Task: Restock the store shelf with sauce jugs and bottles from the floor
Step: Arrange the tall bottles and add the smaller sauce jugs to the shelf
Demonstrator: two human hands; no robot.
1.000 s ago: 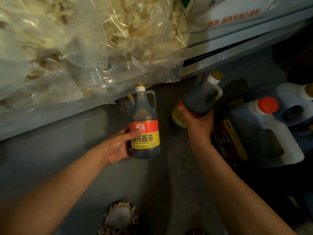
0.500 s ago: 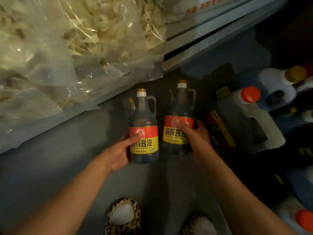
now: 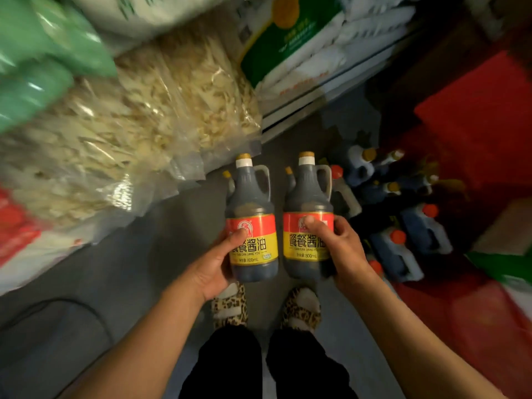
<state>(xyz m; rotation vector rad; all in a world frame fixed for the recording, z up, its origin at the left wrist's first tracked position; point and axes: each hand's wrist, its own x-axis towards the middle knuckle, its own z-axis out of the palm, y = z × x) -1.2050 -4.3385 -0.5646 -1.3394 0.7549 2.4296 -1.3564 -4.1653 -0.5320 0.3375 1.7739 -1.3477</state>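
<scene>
I hold two dark soy sauce bottles upright side by side above the floor, each with a red and yellow label and a white-and-gold cap. My left hand [image 3: 214, 264] grips the left bottle [image 3: 251, 203] around its lower body, thumb on the label. My right hand [image 3: 342, 249] grips the right bottle [image 3: 306, 197] the same way. Several sauce jugs [image 3: 408, 249] with orange caps and smaller bottles [image 3: 374, 171] stand on the floor to the right.
A shelf [image 3: 325, 90] runs along the upper left, holding clear bags of dried food [image 3: 161, 110], green packs [image 3: 43, 53] and white sacks [image 3: 316, 38]. Red goods [image 3: 483, 116] sit at the right. My slippered feet [image 3: 264, 306] stand on grey floor.
Both bottles have risen higher off the floor and come level next to each other. My view has pulled up and back, showing my legs and more of the shelf.
</scene>
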